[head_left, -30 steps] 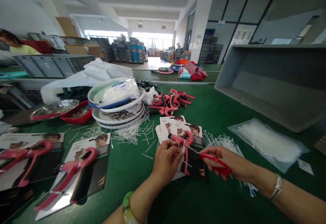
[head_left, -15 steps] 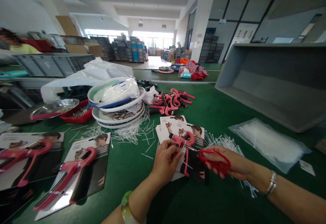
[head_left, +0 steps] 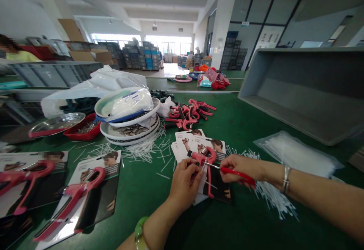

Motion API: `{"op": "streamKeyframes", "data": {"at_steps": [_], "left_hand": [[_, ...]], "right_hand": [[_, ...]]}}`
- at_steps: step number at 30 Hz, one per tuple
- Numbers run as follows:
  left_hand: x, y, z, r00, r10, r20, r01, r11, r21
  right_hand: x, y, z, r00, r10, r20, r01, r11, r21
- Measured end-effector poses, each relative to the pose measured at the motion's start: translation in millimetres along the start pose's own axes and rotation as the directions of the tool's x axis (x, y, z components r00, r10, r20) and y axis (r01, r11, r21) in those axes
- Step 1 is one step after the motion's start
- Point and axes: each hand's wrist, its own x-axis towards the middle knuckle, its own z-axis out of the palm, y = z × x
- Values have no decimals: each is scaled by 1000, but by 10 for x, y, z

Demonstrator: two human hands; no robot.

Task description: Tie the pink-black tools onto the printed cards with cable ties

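Near the front edge of the worktop (head_left: 136, 200), a pink exerciser (head_left: 209, 177) is lying just right of my left grip (head_left: 184, 180), which is pinching a white tie (head_left: 203, 166); my right grip (head_left: 240, 166), wrapped round scissors (head_left: 237, 173), is aiming leftward.

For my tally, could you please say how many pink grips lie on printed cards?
3: a far-left grip, a second grip beside it, a third grip by the left hand; others may be hidden.

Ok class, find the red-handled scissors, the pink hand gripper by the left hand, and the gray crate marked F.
Red-handled scissors (head_left: 232, 172): head view, on the handle.
Pink hand gripper (head_left: 214, 153): head view, on its curved end.
Gray crate (head_left: 62, 76): head view, on its front wall.
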Motion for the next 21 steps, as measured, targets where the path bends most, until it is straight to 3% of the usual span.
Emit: {"op": "streamKeyframes", "data": {"at_steps": [5, 13, 21], "left_hand": [[3, 12, -20, 1000, 18, 21, -19, 999, 39], [-1, 13, -33, 999, 13, 45, -16, 998, 60], [11, -66, -26, 988, 95, 118, -104, 992, 65]], "right_hand": [[-32, -41, -77, 996, -93, 9, 93, 986, -136], [-63, -56, -137, 995, -89, 41, 94, 982, -164], [-27, -311, -89, 986, 148, 76, -145, 988, -45]]}}
